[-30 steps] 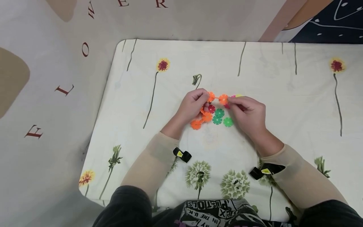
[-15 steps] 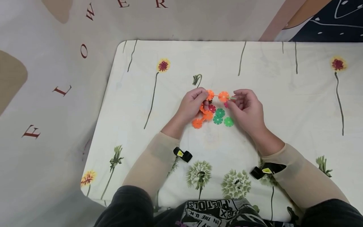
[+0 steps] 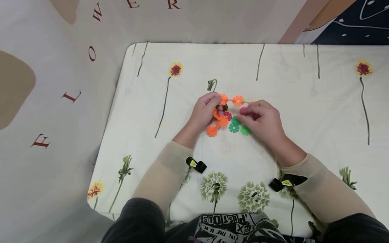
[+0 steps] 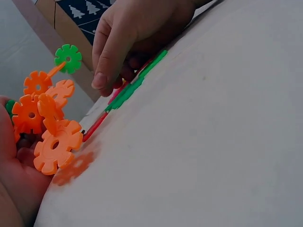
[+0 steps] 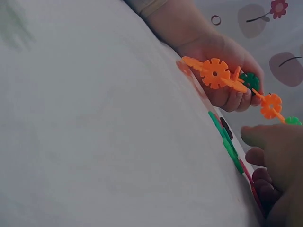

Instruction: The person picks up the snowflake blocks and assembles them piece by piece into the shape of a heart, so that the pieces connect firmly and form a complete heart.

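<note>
My left hand [image 3: 203, 109] grips a chain of interlocking orange snowflake discs [image 3: 238, 100], joined edge to edge. In the left wrist view a light green disc [image 4: 69, 58] is slotted onto the chain's far end. A dark green disc [image 5: 250, 80] shows by the left fingers in the right wrist view. My right hand [image 3: 263, 119] hovers low over loose discs on the table, thumb apart from its loosely bent fingers. Beneath and beside it lie green discs [image 3: 234, 128] and a pink disc [image 3: 243, 110]; its fingers partly cover others. I see nothing held in it.
A red disc [image 3: 227, 116] and a dark brown disc [image 3: 225, 107] lie near the left fingers. The table [image 3: 182, 101] has a white flower-printed cover, and its far edge meets a printed wall covering [image 3: 212, 23].
My right hand has let go of the green disc at the chain's end and moved down toward the loose discs. The left hand keeps holding the chain, nearly still.
</note>
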Motion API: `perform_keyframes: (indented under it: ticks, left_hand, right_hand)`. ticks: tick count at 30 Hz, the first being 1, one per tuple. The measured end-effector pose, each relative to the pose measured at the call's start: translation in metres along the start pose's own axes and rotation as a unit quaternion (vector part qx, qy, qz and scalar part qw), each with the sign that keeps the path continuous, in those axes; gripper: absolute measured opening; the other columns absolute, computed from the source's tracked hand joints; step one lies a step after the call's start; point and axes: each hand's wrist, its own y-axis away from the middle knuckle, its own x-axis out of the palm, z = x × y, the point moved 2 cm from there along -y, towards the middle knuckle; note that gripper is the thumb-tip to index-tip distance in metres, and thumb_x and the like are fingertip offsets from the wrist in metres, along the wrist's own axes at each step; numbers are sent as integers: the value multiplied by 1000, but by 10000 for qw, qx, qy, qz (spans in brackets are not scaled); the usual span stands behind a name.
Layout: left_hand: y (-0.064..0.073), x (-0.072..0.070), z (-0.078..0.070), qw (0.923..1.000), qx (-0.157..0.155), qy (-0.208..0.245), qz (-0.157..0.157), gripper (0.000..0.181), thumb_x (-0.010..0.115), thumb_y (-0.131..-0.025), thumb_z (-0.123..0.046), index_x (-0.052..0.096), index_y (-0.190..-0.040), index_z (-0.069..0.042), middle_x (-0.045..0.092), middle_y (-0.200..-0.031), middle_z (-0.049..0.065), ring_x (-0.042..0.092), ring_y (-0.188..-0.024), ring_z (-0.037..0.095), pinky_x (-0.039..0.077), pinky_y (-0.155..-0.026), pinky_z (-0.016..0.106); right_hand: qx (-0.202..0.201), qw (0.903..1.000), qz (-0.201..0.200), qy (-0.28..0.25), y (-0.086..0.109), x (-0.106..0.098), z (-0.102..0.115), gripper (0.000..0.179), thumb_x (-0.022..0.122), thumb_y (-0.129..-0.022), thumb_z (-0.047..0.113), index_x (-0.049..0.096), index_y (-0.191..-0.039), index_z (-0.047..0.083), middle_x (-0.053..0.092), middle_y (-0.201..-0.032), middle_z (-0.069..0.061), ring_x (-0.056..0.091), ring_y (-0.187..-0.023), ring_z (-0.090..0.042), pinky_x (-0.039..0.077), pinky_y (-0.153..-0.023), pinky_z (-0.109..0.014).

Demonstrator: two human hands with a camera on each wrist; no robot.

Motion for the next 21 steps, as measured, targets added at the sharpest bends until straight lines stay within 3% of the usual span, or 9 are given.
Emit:
perform_keyframes:
  ticks: [6,15,21]
  left_hand:
    - [0,0,-2,9999,-25,146,-48,26,50,-112,-11,61,-92,1,56,-77,8,57,-63,18,48,-55,23]
    - [0,0,-2,9999,-36,147,-61,26,50,-112,-12,62,-90,-2,56,-76,7,57,-63,18,48,-54,22]
    - [1,1,-2,9996,-76,249,-74,27,50,-112,-11,61,-89,-5,55,-76,8,56,-63,18,47,-55,22]
  right_hand:
    - [-81,9993,363,99,2,1,0,31,96,-81,13,84,-107,2,63,-104,-12,52,-78,-18,39,-67,-24]
    - [-517,9965,626,219,-2,2,2,15,93,-82,6,84,-95,4,67,-100,-10,53,-90,-26,40,-77,-36]
    - [-636,9938,810,413,-2,2,2,29,89,-86,8,81,-113,2,70,-105,-13,54,-95,-30,39,-84,-43]
